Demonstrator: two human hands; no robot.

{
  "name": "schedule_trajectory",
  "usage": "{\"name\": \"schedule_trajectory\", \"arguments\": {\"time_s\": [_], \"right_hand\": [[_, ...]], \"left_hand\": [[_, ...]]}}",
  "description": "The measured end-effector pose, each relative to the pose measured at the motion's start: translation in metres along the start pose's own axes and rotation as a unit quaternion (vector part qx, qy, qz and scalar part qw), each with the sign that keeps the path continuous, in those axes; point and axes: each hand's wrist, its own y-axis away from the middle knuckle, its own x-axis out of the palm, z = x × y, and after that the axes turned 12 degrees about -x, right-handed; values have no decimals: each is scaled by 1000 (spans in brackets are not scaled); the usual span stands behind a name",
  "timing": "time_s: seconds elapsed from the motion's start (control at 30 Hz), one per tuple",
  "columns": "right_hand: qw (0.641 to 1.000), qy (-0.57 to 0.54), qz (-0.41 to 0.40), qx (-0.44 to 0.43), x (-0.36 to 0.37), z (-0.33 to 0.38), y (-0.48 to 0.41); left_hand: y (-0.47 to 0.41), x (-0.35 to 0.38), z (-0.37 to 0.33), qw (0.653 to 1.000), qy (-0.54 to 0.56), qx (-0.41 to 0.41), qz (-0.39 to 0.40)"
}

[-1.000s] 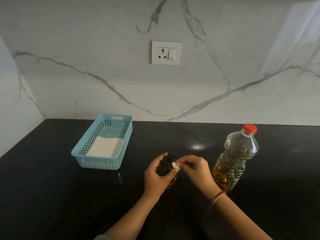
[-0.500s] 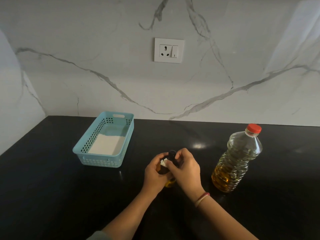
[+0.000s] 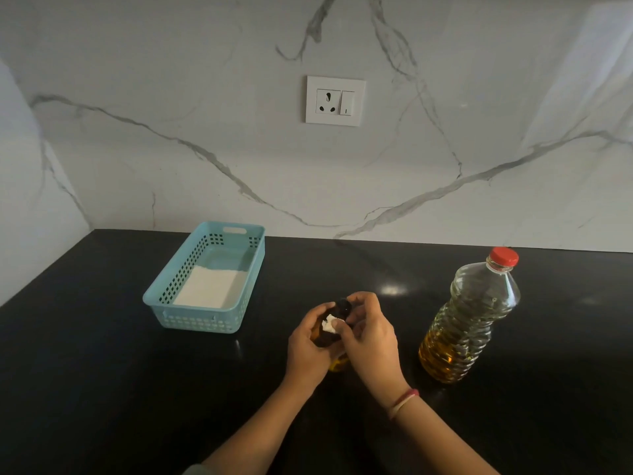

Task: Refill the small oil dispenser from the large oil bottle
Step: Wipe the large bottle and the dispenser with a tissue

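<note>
Black counter [image 3: 102, 389], oil bottle [image 3: 469, 320] part full, small dispenser [image 3: 321, 340], white-lined basket [image 3: 202, 322]

Our left hand [image 3: 306, 347] and right hand [image 3: 370, 341] hide most of the small oil dispenser [image 3: 343, 308]; we cannot identify the white scrap [image 3: 329, 325].
</note>
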Motion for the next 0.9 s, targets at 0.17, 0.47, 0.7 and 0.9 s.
{"name": "schedule_trajectory", "arguments": {"time_s": [0.17,0.47,0.7,0.9], "right_hand": [[999,-17,-23,-30,-8,-4,9],[913,298,91,-262,-5,-2,21],[904,310,136,-263,1,10,21],[893,306,203,-260,1,16,6]], "left_hand": [[-1,0,3,1000,2,3,-1],[-4,0,1,1000,-12,-15,-11],[-12,-7,13,994,-97,41,-38],[-8,-6,7,981,-166,78,-67]]}}
